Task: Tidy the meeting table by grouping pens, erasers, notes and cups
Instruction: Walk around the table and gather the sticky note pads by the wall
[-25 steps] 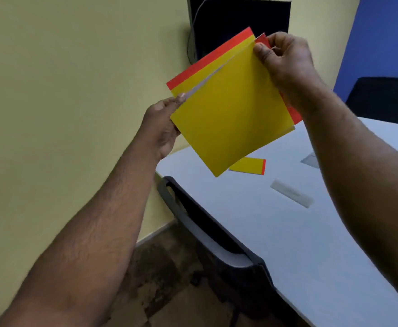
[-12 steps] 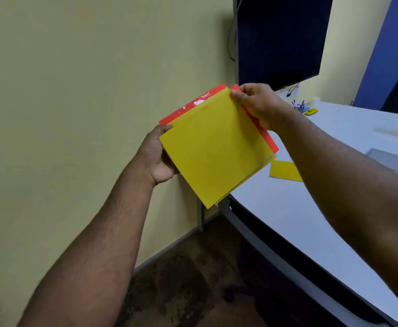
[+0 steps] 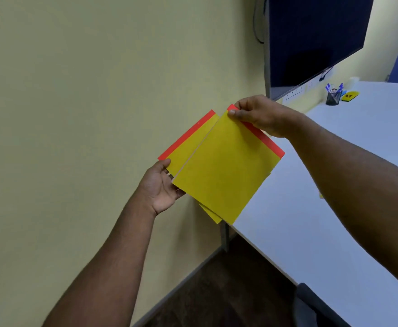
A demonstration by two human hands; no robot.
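Note:
I hold a small stack of yellow notes with red edges [image 3: 221, 168] in the air, off the left end of the white table [image 3: 311, 232]. My left hand [image 3: 162, 185] grips the stack's lower left side. My right hand [image 3: 257, 114] pinches the top corner of the front sheet between thumb and fingers. The sheets are fanned apart, the rear one sticking out to the upper left. At the table's far end a black mesh pen cup [image 3: 333, 96] holds blue pens, with a yellow eraser [image 3: 350, 95] beside it.
A dark wall screen [image 3: 311, 36] hangs above the table's far end, with a socket strip under it. A sliver of yellow note [image 3: 320, 195] shows beside my right forearm. A dark chair back [image 3: 316, 305] stands at the table's near edge. A yellow wall fills the left.
The view has swung further right and down. The stack, squared up half a second ago, is now fanned apart again, with the rear sheet shifted to the upper left.

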